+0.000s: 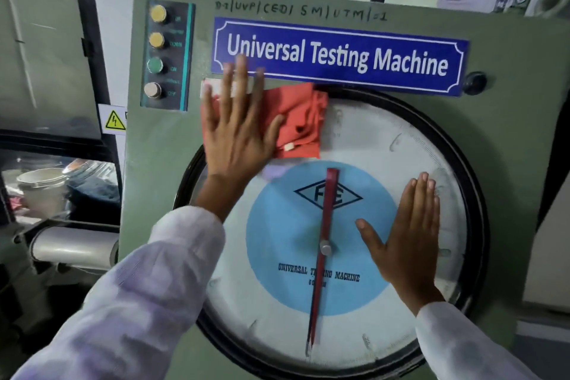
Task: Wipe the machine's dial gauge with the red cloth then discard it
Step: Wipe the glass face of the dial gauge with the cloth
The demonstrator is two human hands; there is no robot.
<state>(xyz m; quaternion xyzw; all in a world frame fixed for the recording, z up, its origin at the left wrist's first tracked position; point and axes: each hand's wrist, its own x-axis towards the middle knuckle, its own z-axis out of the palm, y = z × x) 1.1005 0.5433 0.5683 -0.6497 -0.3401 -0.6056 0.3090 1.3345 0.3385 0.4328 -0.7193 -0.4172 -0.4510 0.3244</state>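
Observation:
The large round dial gauge (385, 145) has a black rim, a white face, a blue centre disc and a red needle, and fills the green machine front. My left hand (237, 129) lies flat with spread fingers, pressing the red cloth (297, 120) against the gauge's upper left edge and the panel beside it. The cloth bunches out to the right of that hand. My right hand (407, 237) rests flat and open on the glass at the right of the blue disc, holding nothing.
A blue "Universal Testing Machine" plate (339, 55) sits just above the gauge. A button panel (165, 55) with several round buttons is at the upper left. A black knob (475, 83) is at the right. Buckets and clutter (43, 188) lie behind glass on the left.

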